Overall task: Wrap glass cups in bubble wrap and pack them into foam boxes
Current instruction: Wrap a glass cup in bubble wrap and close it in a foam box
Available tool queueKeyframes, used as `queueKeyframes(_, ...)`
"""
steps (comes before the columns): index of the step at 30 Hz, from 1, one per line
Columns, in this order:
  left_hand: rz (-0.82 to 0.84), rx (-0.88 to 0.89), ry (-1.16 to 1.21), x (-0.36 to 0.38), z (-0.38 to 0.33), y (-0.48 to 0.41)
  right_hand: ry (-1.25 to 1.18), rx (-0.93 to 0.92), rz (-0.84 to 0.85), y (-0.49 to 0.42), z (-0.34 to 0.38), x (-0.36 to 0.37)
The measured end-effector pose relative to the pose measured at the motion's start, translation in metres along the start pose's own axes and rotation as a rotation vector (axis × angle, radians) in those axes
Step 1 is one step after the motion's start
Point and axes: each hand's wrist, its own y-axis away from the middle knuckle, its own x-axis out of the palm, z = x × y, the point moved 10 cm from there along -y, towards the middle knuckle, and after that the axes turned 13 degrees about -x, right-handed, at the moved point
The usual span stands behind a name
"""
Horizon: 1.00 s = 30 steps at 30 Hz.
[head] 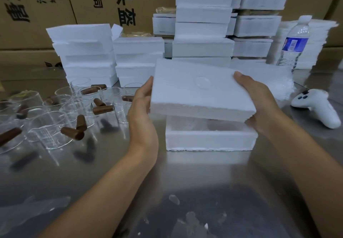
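1. White foam lid [200,93] is showing a round embossed mark on its top face and rough, crumbly edges.
2. It is hanging tilted just above the open foam box base [209,141] on the steel table [185,172]. Its long axis is running left to right.
3. Left hand [143,108] is gripping its left end; right hand [259,104] is clasping its right end, thumb on top.
4. Bubble wrap [194,124] is showing inside the base.
5. Glass cups [50,130] with brown handles are crowding the left. Foam box stacks [204,30] are standing behind, and a water bottle [293,44] and white controller [317,108] are lying right.
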Motion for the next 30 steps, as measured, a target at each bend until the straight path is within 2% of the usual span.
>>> queueKeyframes(7, -0.031, 0.045, -0.145, 0.001, 0.002, 0.001, 0.105, 0.033, 0.037, -0.004, -0.001, -0.013)
queueKeyframes(12, 0.034, 0.045, -0.284, 0.009, 0.005, 0.004, 0.130, 0.064, 0.007, -0.005, -0.004, -0.024)
queueKeyframes(19, 0.022, -0.081, -0.347, 0.006, 0.020, -0.004, 0.135, 0.128, -0.004, 0.001, -0.021, -0.025)
queueKeyframes(26, 0.214, -0.097, -0.348, 0.022, 0.027, -0.009, 0.149, 0.161, 0.040, -0.002, -0.023, -0.025)
queueKeyframes(30, 0.217, -0.162, -0.349, 0.019, 0.036, -0.014, 0.172, 0.178, 0.042, -0.002, -0.027, -0.027)
